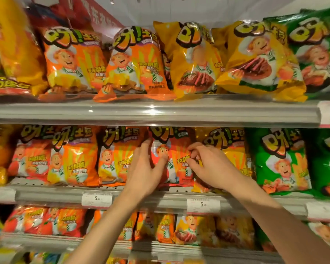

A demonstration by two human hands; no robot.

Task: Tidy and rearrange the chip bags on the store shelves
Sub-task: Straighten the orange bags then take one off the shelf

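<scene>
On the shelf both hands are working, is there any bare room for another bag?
Little. Only a strip of shelf deck shows bare, under the leftmost orange bags. The row is packed edge to edge, tightest where the left hand and right hand grip the orange bag.

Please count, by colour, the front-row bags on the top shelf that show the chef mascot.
Orange bags: 2
Yellow bags: 2
Green bag: 1
Total: 5
</scene>
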